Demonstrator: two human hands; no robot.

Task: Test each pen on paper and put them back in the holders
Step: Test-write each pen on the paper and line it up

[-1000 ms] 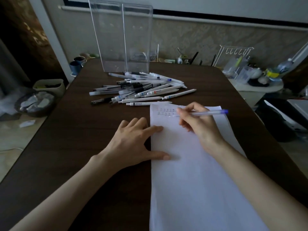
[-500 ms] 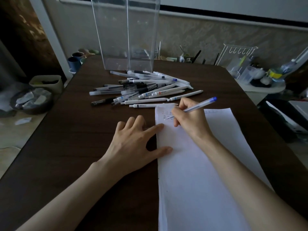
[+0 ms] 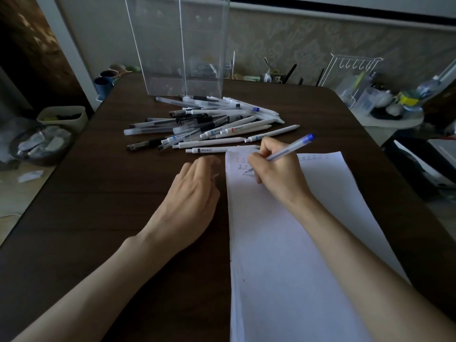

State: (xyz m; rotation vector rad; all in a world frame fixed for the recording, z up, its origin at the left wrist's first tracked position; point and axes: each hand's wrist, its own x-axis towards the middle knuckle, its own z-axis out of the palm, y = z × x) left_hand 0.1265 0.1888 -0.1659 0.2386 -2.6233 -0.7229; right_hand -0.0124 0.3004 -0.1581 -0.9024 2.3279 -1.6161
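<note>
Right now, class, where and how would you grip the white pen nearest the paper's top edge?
Pinch the white pen mid-barrel from above, on its near side: it lies flat and crosswise, the pile crowds its far side, the paper meets its right end.

holders (image 3: 160,45) cropped above, paper (image 3: 283,267) cropped below

Two slender forearms, bare from the picture's lower edge up to the wrists, lead to the left hand (image 3: 192,193) and the right hand (image 3: 278,174). Both hands are bare as well. Faint tendon ridges run along the back of the left hand, and its fingertips look blurred.
</note>
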